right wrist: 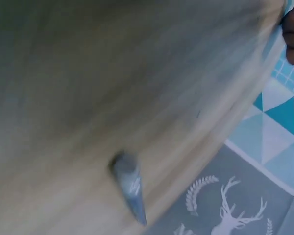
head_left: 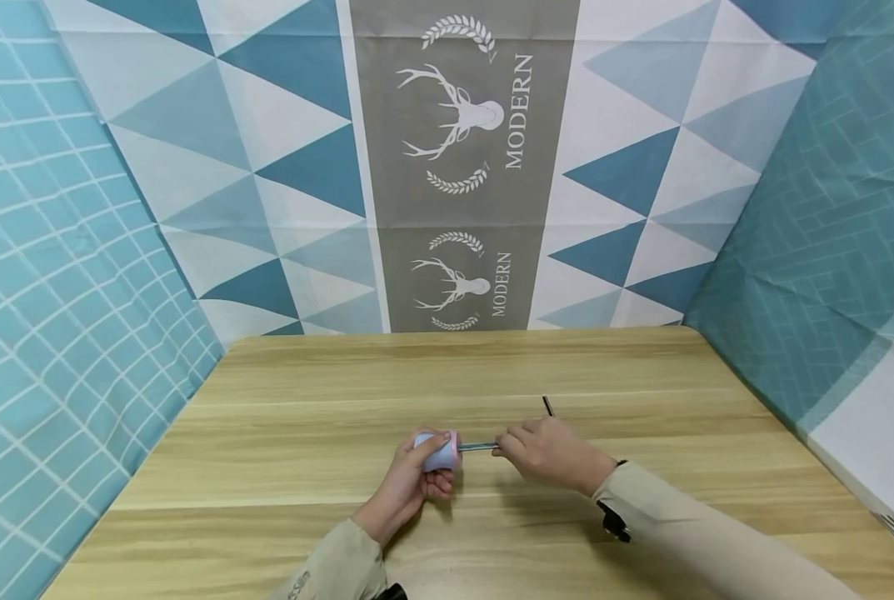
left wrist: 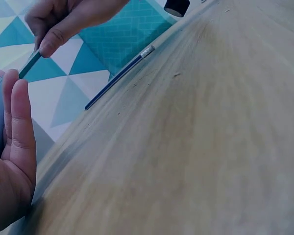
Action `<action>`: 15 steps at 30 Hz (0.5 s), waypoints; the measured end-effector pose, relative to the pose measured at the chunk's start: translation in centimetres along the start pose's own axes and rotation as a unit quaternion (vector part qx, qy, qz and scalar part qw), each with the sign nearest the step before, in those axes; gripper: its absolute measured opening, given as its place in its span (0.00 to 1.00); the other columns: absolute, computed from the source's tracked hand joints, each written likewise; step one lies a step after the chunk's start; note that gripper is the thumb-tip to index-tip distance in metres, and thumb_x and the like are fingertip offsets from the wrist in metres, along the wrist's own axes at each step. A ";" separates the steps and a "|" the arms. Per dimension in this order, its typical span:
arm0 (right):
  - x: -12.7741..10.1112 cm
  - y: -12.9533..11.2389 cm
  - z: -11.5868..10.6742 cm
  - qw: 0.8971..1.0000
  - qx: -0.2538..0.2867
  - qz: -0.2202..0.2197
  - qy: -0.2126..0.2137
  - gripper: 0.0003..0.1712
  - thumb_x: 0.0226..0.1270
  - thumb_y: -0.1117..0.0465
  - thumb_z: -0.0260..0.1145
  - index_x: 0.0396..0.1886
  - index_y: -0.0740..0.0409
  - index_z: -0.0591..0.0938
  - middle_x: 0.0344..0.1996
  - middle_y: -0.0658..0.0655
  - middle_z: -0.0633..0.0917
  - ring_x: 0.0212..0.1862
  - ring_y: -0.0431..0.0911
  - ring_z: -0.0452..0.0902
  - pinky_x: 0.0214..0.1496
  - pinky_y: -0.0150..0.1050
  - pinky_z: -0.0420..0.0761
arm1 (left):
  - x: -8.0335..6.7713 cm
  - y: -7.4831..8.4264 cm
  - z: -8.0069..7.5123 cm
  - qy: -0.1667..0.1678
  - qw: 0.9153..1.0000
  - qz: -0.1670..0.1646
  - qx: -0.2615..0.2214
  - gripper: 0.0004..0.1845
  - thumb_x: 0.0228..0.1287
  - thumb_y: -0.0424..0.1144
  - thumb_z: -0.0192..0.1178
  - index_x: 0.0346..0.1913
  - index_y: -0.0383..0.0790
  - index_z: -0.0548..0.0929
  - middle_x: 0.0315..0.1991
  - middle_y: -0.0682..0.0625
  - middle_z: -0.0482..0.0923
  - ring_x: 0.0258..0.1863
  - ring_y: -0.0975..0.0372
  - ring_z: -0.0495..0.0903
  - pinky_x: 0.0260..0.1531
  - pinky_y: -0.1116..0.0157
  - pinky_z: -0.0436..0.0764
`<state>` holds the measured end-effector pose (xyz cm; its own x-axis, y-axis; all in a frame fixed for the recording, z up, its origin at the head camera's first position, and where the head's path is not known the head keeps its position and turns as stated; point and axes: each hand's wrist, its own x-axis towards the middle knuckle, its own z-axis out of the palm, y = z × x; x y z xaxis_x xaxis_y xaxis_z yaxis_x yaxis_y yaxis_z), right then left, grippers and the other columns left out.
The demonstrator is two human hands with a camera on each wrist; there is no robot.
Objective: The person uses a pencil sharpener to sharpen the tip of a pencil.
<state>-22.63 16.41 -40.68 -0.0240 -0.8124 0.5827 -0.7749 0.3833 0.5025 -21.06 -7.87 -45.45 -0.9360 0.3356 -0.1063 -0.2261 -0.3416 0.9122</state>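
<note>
My left hand (head_left: 426, 477) grips a small pale-blue cup with a pink rim (head_left: 439, 451), held on its side just above the wooden table (head_left: 304, 433). My right hand (head_left: 508, 447) pinches a thin blue-green pencil (head_left: 478, 447) whose tip points into the cup's pink mouth. In the left wrist view the right hand (left wrist: 49, 41) holds that pencil (left wrist: 29, 63) near my left fingers (left wrist: 18, 117). A second dark pencil (head_left: 547, 406) lies on the table behind the right hand; its metal-capped length (left wrist: 118, 78) shows there too. The right wrist view is blurred and shows a blue-grey pointed object (right wrist: 131, 188).
Patterned blue, white and grey cloth (head_left: 461, 167) hangs behind the table, with teal cloth panels at the left (head_left: 57, 292) and right (head_left: 821, 250). Bare wood spreads left, right and in front of the hands.
</note>
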 end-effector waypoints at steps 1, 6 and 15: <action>0.0 -0.1 0.0 0.999 0.032 0.023 -0.009 0.18 0.82 0.57 0.49 0.30 0.57 0.77 0.19 0.45 0.79 0.16 0.32 0.67 0.14 0.20 0.67 | 0.0 0.0 0.0 0.001 1.000 -0.001 -0.001 0.06 0.72 0.41 0.55 0.38 0.44 0.75 0.17 0.49 0.79 0.11 0.67 0.78 0.13 0.69 0.82; 0.8 -0.3 -0.6 0.930 0.270 0.222 -0.115 0.10 0.70 0.62 0.67 0.27 0.53 0.77 0.18 0.43 0.80 0.18 0.27 0.59 0.16 0.21 0.61 | 0.0 0.1 0.1 0.006 1.000 -0.004 -0.009 0.06 0.72 0.42 0.56 0.38 0.44 0.75 0.17 0.48 0.80 0.11 0.66 0.79 0.13 0.69 0.83; 2.1 2.0 -1.6 0.558 0.592 0.513 -0.274 0.15 0.69 0.61 0.65 0.22 0.59 0.75 0.10 0.47 0.61 0.12 0.39 0.46 0.14 0.31 0.47 | -0.1 0.2 0.2 -0.012 1.000 -0.007 0.002 0.04 0.71 0.39 0.56 0.41 0.43 0.74 0.18 0.47 0.80 0.12 0.65 0.80 0.14 0.68 0.83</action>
<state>-23.27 16.17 -37.42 -0.7770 -0.5682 -0.2711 -0.0414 0.4759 -0.8785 -20.92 -7.78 -45.21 -0.9262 0.3608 -0.1092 -0.2377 -0.3340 0.9121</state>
